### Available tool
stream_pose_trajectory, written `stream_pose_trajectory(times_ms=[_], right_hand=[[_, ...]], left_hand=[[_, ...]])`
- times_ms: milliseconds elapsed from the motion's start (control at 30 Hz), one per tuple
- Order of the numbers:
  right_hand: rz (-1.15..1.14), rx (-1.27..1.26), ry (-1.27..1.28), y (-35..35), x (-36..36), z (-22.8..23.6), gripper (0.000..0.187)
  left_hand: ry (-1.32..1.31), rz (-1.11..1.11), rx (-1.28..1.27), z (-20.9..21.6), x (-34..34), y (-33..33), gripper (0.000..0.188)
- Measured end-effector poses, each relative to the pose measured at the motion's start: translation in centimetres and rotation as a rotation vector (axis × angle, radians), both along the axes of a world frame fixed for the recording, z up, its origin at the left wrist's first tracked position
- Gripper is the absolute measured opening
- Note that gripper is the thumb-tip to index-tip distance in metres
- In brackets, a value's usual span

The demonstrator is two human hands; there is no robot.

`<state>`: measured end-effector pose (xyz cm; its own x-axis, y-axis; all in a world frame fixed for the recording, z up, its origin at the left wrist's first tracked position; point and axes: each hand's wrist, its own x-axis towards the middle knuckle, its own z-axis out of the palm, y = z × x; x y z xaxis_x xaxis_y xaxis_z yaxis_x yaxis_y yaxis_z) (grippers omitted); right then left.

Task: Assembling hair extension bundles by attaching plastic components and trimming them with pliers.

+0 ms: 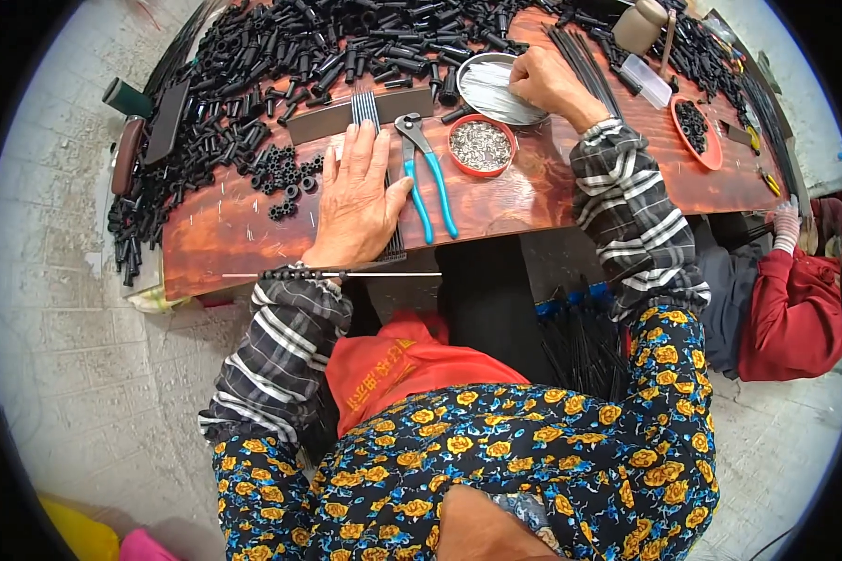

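My left hand (355,192) lies flat with its fingers stretched out, palm down over several thin dark rods (365,108). The rods' far ends stick out past my fingertips and cross a long dark bar (313,123). Pliers with teal handles (428,182) lie just right of that hand. My right hand (550,82) dips its closed fingers over the rim of a round metal dish (485,86) full of thin silvery pins; what the fingertips hold is hidden. Nearer me, between my hands, stands a red bowl (482,171) of small metal bits.
Black tubular parts (281,42) are heaped along the far side; small black rings (285,178) lie left of my left hand. A phone-like dark slab (166,122) stands at left. At right are a red oval dish (709,154) and a co-worker's red sleeve (791,318).
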<state>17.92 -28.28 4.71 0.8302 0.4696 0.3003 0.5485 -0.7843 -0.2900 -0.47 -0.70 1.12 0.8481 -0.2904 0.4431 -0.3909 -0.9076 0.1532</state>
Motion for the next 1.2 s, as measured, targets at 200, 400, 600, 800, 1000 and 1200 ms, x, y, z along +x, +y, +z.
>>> stream_pose_trajectory(times_ms=[200,400,600,800,1000,1200], right_hand=[[0.031,-0.044,-0.054,-0.6,0.4,0.5,0.012],[0.052,0.021,0.047,3.9,-1.3,3.5,0.012],[0.37,-0.01,0.067,9.2,-1.0,4.1,0.021],[0.41,-0.063,0.105,10.8,-1.6,3.9,0.046],[0.406,-0.151,0.173,11.1,-1.9,3.6,0.056],[0.399,-0.154,0.178,11.4,-1.6,3.3,0.056]], left_hand=[[0.03,0.01,0.014,-0.1,0.1,0.1,0.064],[0.071,0.03,0.012,-0.2,-0.2,0.6,0.063],[0.084,0.025,0.013,0.3,-0.1,-0.1,0.063],[0.089,0.02,0.011,0.6,-0.1,-0.2,0.063],[0.096,0.005,0.011,0.4,0.0,-0.1,0.063],[0.097,0.01,0.014,0.3,0.0,-0.1,0.063]])
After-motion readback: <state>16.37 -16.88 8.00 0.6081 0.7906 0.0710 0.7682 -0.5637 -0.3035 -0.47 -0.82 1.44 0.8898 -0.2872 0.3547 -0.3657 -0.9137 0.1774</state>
